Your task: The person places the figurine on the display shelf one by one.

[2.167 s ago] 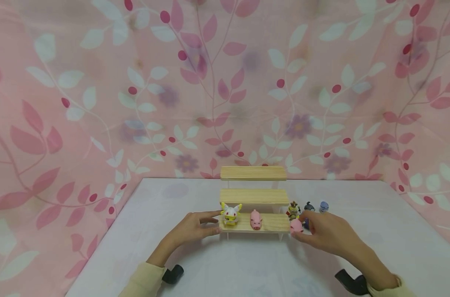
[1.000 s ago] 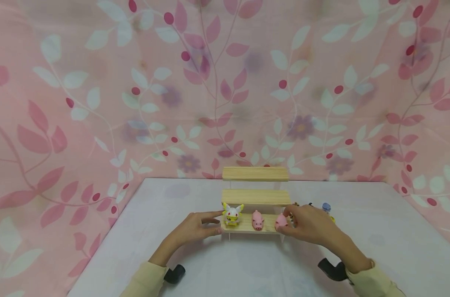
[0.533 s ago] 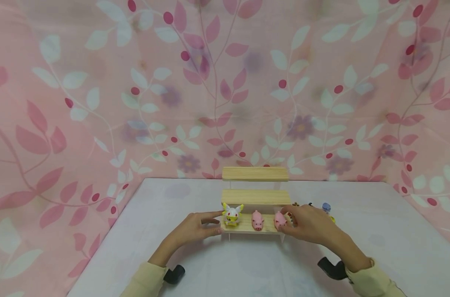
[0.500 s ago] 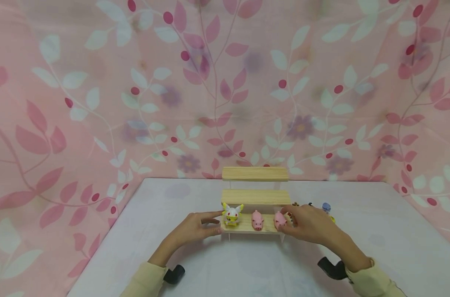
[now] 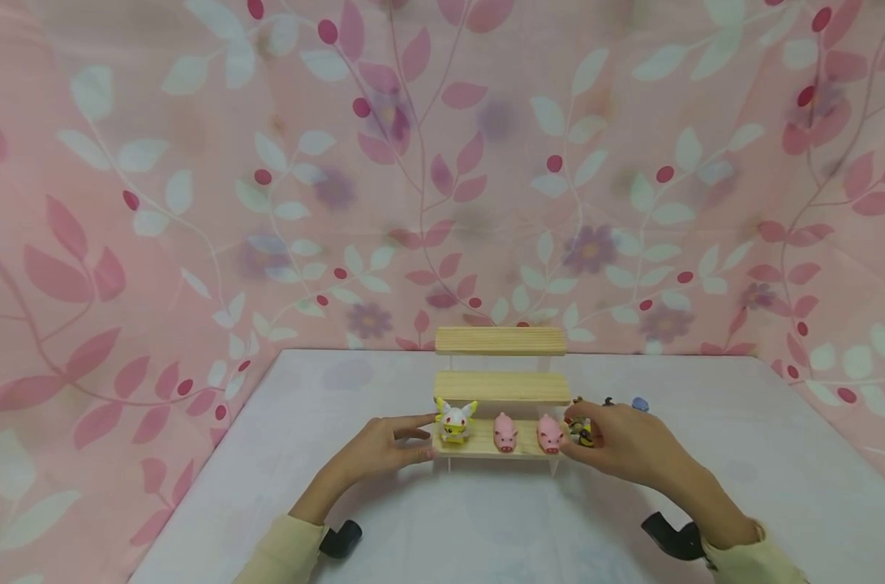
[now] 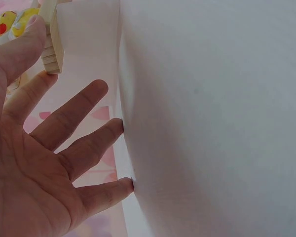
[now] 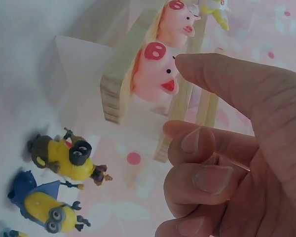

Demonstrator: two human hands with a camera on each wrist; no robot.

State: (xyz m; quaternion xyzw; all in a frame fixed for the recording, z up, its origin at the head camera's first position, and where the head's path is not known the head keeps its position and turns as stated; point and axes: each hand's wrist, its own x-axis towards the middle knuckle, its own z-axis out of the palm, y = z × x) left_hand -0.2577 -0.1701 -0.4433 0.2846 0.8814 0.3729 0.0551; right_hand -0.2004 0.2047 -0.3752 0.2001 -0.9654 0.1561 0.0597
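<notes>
A three-step wooden display shelf [image 5: 502, 385] stands on the table. On its lowest step, from left to right, are a white-and-yellow long-eared figure [image 5: 454, 423], a pink toy pig [image 5: 505, 434] and a second pink toy pig [image 5: 550, 435]. My left hand [image 5: 380, 448] holds the left end of that step between thumb and index finger, its other fingers spread. Just off the right end is my right hand [image 5: 632, 444], thumb and index finger apart with nothing between them. In the right wrist view, the nearer pig [image 7: 155, 74] sits upright on the step, beyond the thumb tip.
Right of the shelf stand several small figures, partly behind my right hand. Among them, in the right wrist view, are a yellow-and-brown minion figure [image 7: 64, 157] and a blue-and-yellow one [image 7: 47, 202]. A pink leaf-patterned cloth [image 5: 486, 268] hangs behind the white table [image 5: 384, 527].
The right hand brought the second pig leftward onto the lowest step, let go of it and drew back slightly to the right. The left hand has stayed at the shelf's left end.
</notes>
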